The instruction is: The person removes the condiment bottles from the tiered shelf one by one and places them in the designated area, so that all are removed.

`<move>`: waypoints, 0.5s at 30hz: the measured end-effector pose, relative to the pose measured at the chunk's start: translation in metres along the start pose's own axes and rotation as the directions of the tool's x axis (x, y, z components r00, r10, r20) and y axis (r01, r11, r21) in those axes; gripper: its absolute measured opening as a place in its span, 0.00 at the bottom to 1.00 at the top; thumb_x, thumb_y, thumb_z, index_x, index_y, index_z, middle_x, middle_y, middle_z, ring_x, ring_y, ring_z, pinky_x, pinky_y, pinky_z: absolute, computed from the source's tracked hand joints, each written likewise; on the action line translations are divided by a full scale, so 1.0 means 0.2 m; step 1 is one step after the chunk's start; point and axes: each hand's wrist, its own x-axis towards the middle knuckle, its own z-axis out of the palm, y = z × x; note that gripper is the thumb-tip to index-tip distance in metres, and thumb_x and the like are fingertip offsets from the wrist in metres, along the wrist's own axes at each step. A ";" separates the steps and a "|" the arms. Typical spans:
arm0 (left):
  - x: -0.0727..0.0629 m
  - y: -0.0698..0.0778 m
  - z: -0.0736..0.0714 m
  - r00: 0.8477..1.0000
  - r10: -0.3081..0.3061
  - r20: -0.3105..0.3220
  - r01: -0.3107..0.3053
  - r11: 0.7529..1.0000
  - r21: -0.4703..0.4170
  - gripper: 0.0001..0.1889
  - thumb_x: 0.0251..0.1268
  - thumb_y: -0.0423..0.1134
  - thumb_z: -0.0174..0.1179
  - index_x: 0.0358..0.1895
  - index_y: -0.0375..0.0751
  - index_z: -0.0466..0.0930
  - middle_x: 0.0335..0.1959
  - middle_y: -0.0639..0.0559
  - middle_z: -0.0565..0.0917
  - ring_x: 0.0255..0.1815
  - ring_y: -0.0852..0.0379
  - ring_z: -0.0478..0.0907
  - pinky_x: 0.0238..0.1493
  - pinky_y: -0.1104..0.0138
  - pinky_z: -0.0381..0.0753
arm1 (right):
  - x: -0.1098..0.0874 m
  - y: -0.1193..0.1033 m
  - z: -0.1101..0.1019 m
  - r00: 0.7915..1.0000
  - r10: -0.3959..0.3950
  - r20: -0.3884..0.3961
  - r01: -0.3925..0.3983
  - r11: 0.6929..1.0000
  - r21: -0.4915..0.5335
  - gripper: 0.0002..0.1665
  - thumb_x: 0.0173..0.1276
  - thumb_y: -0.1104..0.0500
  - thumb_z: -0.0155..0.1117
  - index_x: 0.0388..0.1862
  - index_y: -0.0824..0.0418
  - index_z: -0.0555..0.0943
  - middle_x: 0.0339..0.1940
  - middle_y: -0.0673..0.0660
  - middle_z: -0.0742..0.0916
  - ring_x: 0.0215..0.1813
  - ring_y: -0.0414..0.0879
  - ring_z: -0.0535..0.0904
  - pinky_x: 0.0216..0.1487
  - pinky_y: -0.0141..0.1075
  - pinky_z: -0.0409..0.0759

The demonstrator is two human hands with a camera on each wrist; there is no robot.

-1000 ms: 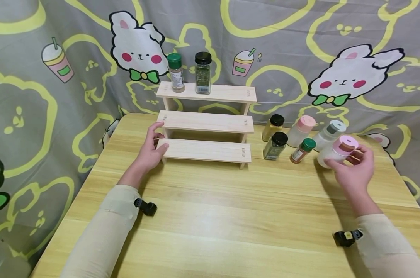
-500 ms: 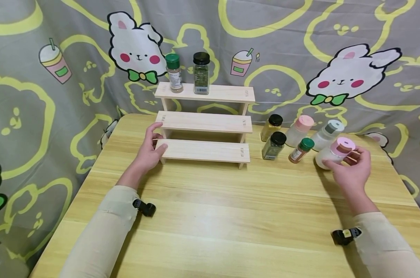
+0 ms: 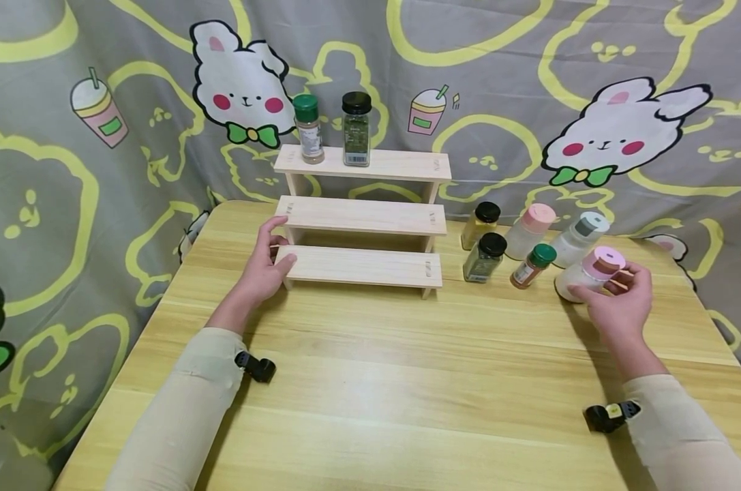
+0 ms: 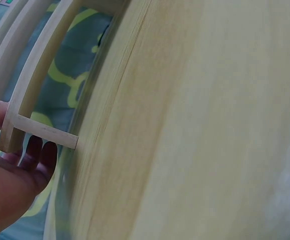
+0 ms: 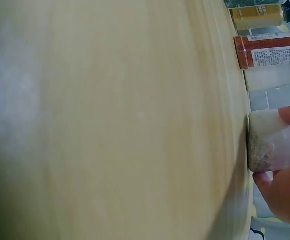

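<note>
At the left end of a three-tier wooden rack (image 3: 360,266), my left hand (image 3: 261,262) grips the lowest shelf. The left wrist view shows the thumb above the shelf's end (image 4: 22,97) and curled fingers below it. My right hand (image 3: 624,300) holds a frosted seasoning jar (image 3: 575,281) with a pink lid, fingers round its side. In the right wrist view pale grains show low in the jar (image 5: 265,145), whose base meets the tabletop. A green-capped spice bottle (image 3: 310,140) and a black-capped herb jar (image 3: 356,140) stand on the top shelf.
Left of my right hand stand two black-capped jars, a yellow one (image 3: 477,232) and a green one (image 3: 482,262). Near them are a red spice bottle (image 3: 525,273), a pink-lidded jar (image 3: 523,239) and a grey-lidded jar (image 3: 572,245). A patterned curtain (image 3: 499,82) hangs behind the table (image 3: 370,395).
The pink-lidded jar in my right hand has shifted slightly toward me and left. My left hand stays on the rack.
</note>
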 end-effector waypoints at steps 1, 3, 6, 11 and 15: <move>0.00 0.00 0.00 1.000 -0.001 -0.001 0.001 1.000 0.001 0.37 0.71 0.21 0.52 0.76 0.54 0.53 0.51 0.35 0.66 0.46 0.45 0.67 0.43 0.65 0.71 | 0.00 0.00 0.00 1.000 -0.002 0.000 0.002 1.000 0.009 0.49 0.47 0.66 0.84 0.63 0.42 0.67 0.53 0.41 0.71 0.53 0.37 0.70 0.48 0.21 0.72; 0.00 0.00 0.00 1.000 -0.001 -0.003 0.001 1.000 0.004 0.37 0.70 0.21 0.52 0.76 0.53 0.52 0.52 0.35 0.66 0.46 0.45 0.67 0.43 0.65 0.71 | 0.00 0.00 0.00 1.000 -0.005 0.001 0.005 1.000 0.025 0.49 0.47 0.67 0.84 0.63 0.43 0.67 0.53 0.42 0.71 0.53 0.37 0.70 0.48 0.21 0.72; 0.00 0.01 0.00 1.000 -0.002 -0.003 0.002 1.000 0.005 0.36 0.71 0.21 0.52 0.76 0.51 0.52 0.52 0.34 0.66 0.47 0.45 0.66 0.44 0.65 0.70 | 0.00 0.00 0.01 1.000 -0.003 0.006 0.003 1.000 0.013 0.50 0.47 0.67 0.84 0.63 0.43 0.66 0.53 0.42 0.71 0.54 0.37 0.70 0.49 0.21 0.72; -0.02 0.07 0.00 1.000 -0.001 0.010 0.001 1.000 -0.009 0.35 0.70 0.19 0.50 0.76 0.45 0.52 0.52 0.29 0.65 0.46 0.43 0.66 0.43 0.64 0.69 | 0.00 0.00 0.00 1.000 0.004 0.031 -0.001 0.997 -0.072 0.52 0.51 0.61 0.83 0.69 0.41 0.63 0.58 0.42 0.70 0.60 0.40 0.69 0.61 0.28 0.69; -0.03 0.10 0.00 1.000 0.004 0.019 -0.003 1.000 -0.010 0.35 0.70 0.19 0.50 0.76 0.44 0.51 0.52 0.30 0.65 0.47 0.43 0.66 0.43 0.63 0.69 | 0.00 -0.01 -0.01 0.997 -0.007 0.074 0.017 0.990 -0.141 0.53 0.56 0.56 0.80 0.73 0.41 0.58 0.63 0.44 0.67 0.66 0.43 0.65 0.66 0.34 0.67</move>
